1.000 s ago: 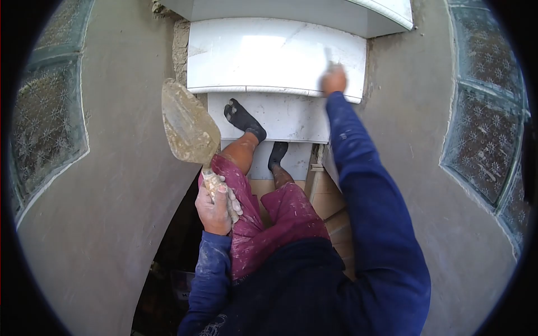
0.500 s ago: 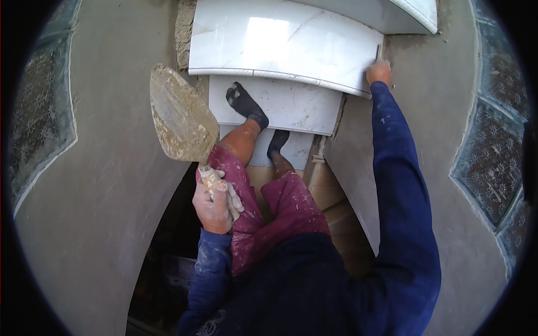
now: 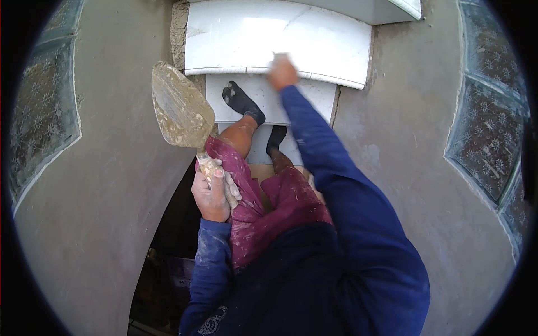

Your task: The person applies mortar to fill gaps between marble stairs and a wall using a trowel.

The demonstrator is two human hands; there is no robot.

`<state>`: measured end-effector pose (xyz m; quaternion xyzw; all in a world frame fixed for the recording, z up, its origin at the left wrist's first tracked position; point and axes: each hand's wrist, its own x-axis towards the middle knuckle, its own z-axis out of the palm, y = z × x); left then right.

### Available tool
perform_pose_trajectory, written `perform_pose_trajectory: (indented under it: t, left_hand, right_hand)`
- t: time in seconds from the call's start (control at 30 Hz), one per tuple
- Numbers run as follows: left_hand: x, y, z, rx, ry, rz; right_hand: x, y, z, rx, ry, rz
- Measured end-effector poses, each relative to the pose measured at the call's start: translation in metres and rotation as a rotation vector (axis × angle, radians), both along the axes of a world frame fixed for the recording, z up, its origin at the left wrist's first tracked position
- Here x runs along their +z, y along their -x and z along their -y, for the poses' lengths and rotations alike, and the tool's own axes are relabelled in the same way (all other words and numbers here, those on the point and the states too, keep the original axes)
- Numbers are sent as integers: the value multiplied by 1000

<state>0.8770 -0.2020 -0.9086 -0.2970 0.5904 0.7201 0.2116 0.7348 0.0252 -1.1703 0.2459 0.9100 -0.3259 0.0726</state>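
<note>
My left hand (image 3: 213,196) is wrapped round the handle of a trowel (image 3: 182,106), whose wide blade is coated with dried mortar and points up and left. Pale mortar covers the fingers. My right hand (image 3: 282,73), blurred by motion, is over the front edge of a white marbled stair tread (image 3: 235,42). Something small and greyish shows at its fingertips, too smeared to name. Its fingers look closed.
Lower white steps (image 3: 302,101) bear my two feet in dark socks. Grey plastered walls (image 3: 117,140) (image 3: 392,140) flank the stairs, with patterned glass panels (image 3: 485,134) at the sides. Rough mortar (image 3: 178,33) lines the tread's left end. A dark gap lies at lower left.
My right hand has moved left from the tread's right end to near the middle of its front edge. My left hand still holds the trowel. The view has shifted slightly.
</note>
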Motion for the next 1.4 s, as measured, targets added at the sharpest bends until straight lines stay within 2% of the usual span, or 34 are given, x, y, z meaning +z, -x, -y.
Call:
perform_pose_trajectory:
  t: [0.03, 0.1, 0.13, 0.2, 0.27, 0.3, 0.33, 0.37, 0.4, 0.43, 0.5, 0.6, 0.67, 0.7, 0.77, 0.83, 0.9, 0.97, 1.0, 1.07, 1.13, 1.2, 1.23, 1.3, 1.37, 1.4]
  left_hand:
    - [-1, -1, 0, 12, -4, -14]
    - [-6, -1, 3, 23, 7, -46]
    - [-10, -2, 3, 20, 22, -60]
    - [-6, -4, 2, 33, 43, -51]
    - [-6, -3, 2, -55, 73, -60]
    - [-4, 0, 1, -82, 66, -67]
    - [-3, 2, 1, -108, 60, -63]
    - [-3, 3, -1, -112, 56, -61]
    - [-3, 4, -1, -118, 51, -55]
    - [0, 6, -3, -123, 43, -48]
    - [7, 11, -6, -123, 37, -47]
    - [11, 12, -7, -110, 93, -55]
    - [15, 13, -9, -103, 112, -84]
    - [18, 14, -11, -93, 130, -95]
    - [19, 15, -12, -96, 129, -132]
    - [21, 13, -10, -118, 127, -158]
    - [26, 10, -10, -121, 72, -162]
    - [46, 6, -15, -274, 196, -125]
    - [21, -3, -16, -375, 358, -247]
    - [14, -25, -35, -562, 531, -535]
    - [59, -45, -65, -495, 389, -444]
    - [68, -61, -87, -532, 324, -448]
    - [46, -70, -100, -552, 316, -595]
    - [48, -79, -100, -484, 320, -676]
    - [54, -79, -95, -503, 316, -686]
    - [62, -76, -85, -589, 258, -628]
  right_hand:
    - [-32, -25, -56, -40, -116, 34]
    - [-11, -76, -149, -144, -375, -34]
    - [-14, -96, -189, -218, -247, -41]
    - [4, -108, -186, -303, -511, 138]
    - [-19, -101, -138, -152, -351, 64]
    - [-26, -92, -93, -130, -155, -53]
    - [-45, -82, -51, 75, -130, 86]
    - [-30, -77, -7, 309, -57, 5]
    - [10, -75, 35, 359, 40, -175]
    - [39, -65, 65, 344, 127, 53]
    - [91, -79, 93, 99, 268, -15]
    - [95, -136, 74, 182, 296, -140]
    - [113, -186, 38, 130, 311, -29]
    - [101, -210, 19, 87, 231, 52]
    - [84, -251, -21, -24, 276, 53]
    - [114, -272, -42, -72, 234, 24]
    - [169, -270, -50, -103, 326, 33]
    - [209, -262, -42, -181, 556, 78]
    - [238, -255, -34, -220, 670, 91]
    - [270, -242, -16, -234, 873, -22]
    - [287, -236, -8, -275, 1051, -108]
    - [299, -231, -3, -335, 1203, -170]
    - [306, -227, -2, -348, 1198, -177]
    - [318, -225, 9, -382, 1176, -187]
    - [315, -226, 0, -310, 1215, -154]
    - [319, -225, 2, -330, 1217, -160]
